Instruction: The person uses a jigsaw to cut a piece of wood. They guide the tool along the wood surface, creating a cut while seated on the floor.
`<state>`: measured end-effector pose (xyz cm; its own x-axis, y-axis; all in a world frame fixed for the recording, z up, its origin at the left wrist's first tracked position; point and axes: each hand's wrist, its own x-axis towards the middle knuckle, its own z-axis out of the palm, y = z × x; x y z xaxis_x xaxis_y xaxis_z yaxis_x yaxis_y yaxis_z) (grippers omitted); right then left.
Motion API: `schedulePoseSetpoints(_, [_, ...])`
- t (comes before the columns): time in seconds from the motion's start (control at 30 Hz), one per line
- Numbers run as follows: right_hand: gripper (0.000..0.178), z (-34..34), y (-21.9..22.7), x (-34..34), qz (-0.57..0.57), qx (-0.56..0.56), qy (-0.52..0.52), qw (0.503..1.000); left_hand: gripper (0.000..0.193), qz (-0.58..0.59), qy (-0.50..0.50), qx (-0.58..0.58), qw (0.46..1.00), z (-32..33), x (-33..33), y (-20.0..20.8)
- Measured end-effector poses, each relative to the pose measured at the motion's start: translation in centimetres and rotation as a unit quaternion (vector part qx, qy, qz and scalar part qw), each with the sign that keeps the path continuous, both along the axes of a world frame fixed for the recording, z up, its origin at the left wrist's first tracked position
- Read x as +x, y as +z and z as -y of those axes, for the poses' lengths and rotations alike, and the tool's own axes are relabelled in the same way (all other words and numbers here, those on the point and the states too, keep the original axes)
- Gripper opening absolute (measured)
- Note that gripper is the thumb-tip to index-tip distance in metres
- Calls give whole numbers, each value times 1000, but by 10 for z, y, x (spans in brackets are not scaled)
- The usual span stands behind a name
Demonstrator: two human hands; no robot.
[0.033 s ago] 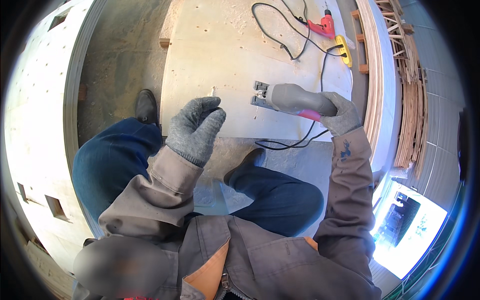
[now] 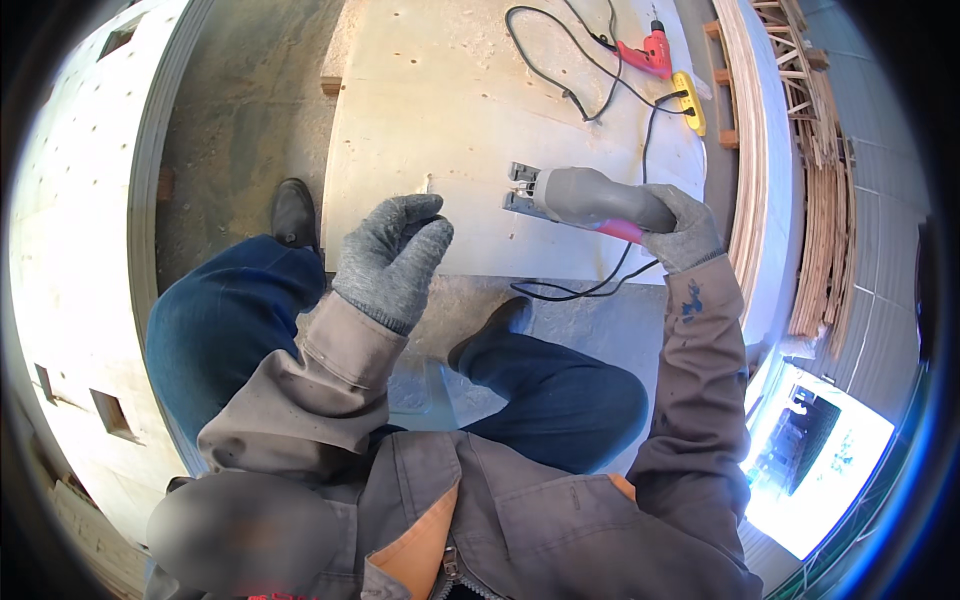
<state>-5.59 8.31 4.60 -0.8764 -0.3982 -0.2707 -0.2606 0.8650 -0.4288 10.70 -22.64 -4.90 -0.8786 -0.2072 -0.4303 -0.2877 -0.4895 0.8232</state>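
Note:
My right hand (image 2: 682, 232), in a grey knit glove, grips the rear of a grey and red jigsaw (image 2: 590, 198). The jigsaw's metal base plate and blade end point left, over a pale plywood sheet (image 2: 470, 110). My left hand (image 2: 390, 255), also gloved, is over the sheet's near left edge, to the left of the jigsaw and apart from it. Its fingers are curled and the thumb tip lies close to the forefinger; anything between them is too small or hidden. A small pale nick (image 2: 430, 183) shows in the plywood just beyond those fingertips.
A red drill (image 2: 650, 52) and a yellow power strip (image 2: 688, 103) lie at the sheet's far right, with looping black cords (image 2: 520, 45). A plywood stack (image 2: 80, 230) with square cutouts stands left; stacked boards (image 2: 745, 150) stand right. Sawdust is scattered about.

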Motion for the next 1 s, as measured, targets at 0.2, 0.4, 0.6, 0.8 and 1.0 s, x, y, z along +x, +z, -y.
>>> schedulePoseSetpoints(0.2, [52, -7, 3, -4, 17, -5, -23, 1000, 29, 5, -2, -4, 1000, 2, 0, 1])
schedulePoseSetpoints(0.4, [53, -16, 0, 0, 14, -12, -38, 999, 29, -1, -7, -5, 1000, 2, 2, 1])
schedulePoseSetpoints(0.6, [54, -13, 1, 2, 19, -17, -36, 999, 29, 7, -14, -1, 1000, 1, 1, 4])
schedulePoseSetpoints(0.8, [55, -7, 1, 2, 2, -13, -1, 1000, 29, -6, -10, -3, 1000, 1, 2, 4])
schedulePoseSetpoints(1.0, [54, -8, 0, 1, 28, -24, -38, 999, 30, 19, -23, 7, 1000, 4, 4, 4])
